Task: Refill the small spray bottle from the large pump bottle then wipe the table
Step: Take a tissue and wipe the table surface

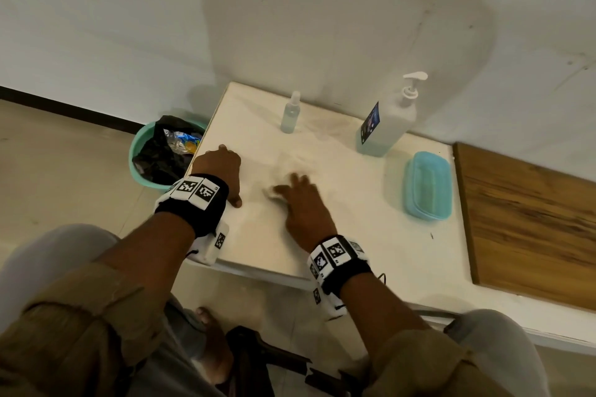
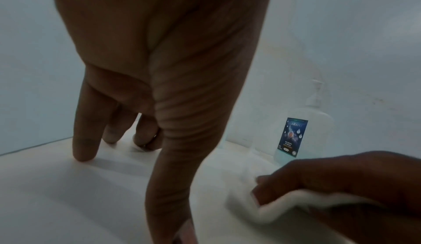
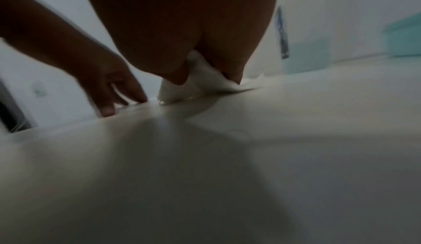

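Note:
The small clear spray bottle (image 1: 291,113) stands at the back of the white table (image 1: 354,235). To its right stands the large pump bottle (image 1: 388,119) with a dark label (image 2: 293,137) and pale blue liquid low inside. My right hand (image 1: 296,200) presses a white tissue (image 2: 273,208) onto the table's middle, fingers curled over the wad (image 3: 200,80); it is blurred by motion. My left hand (image 1: 225,171) rests at the table's left edge with its fingertips (image 2: 84,155) down on the surface and holds nothing.
A blue lidded box (image 1: 427,185) lies right of the pump bottle. A wooden board (image 1: 529,222) covers the table's right end. A green bin (image 1: 138,167) with a black bag stands on the floor by the left edge. The wall runs just behind both bottles.

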